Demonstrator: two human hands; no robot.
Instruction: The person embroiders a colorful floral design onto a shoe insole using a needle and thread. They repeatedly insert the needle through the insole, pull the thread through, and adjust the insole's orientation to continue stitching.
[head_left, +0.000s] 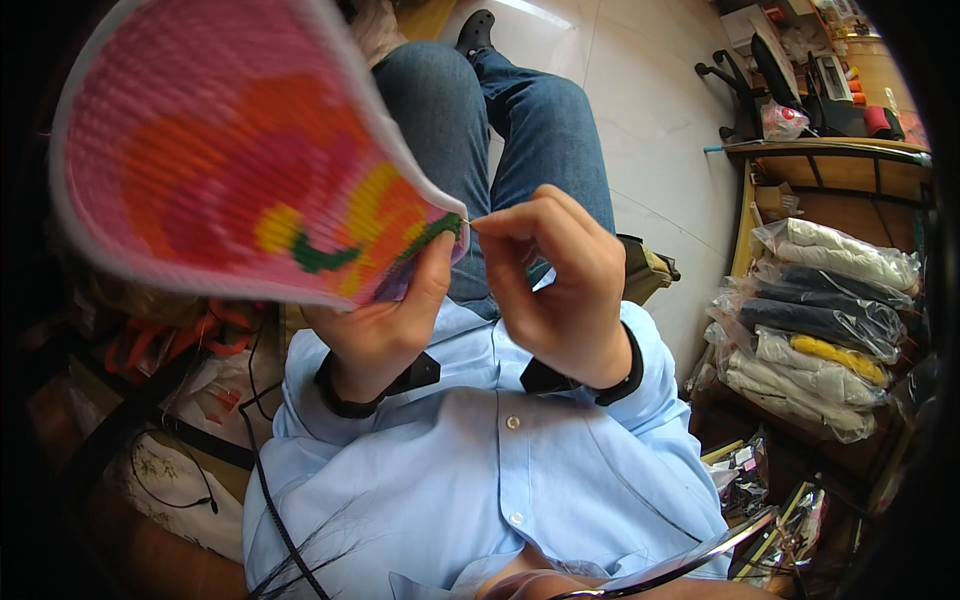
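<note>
My left hand (382, 330) grips the lower right corner of a stitched insole-shaped piece (217, 172), thumb on its patterned face. Its pink ground carries an orange and red flower, yellow patches and green stitching, inside a white border; the far part is blurred. At the piece's right tip, my right hand (559, 277) pinches a thin needle (466, 222) between thumb and forefinger. The needle's point meets the border beside the green stitches. Any thread on it is too fine to make out.
Below the piece are my jeans-clad knees (544, 142). A shelf (825, 146) at the right holds clear-bagged folded garments (817, 315). An office chair (750, 82) stands at the upper right. A black cable (259, 457) runs down my left side, near a cluttered rack with orange straps (180, 337).
</note>
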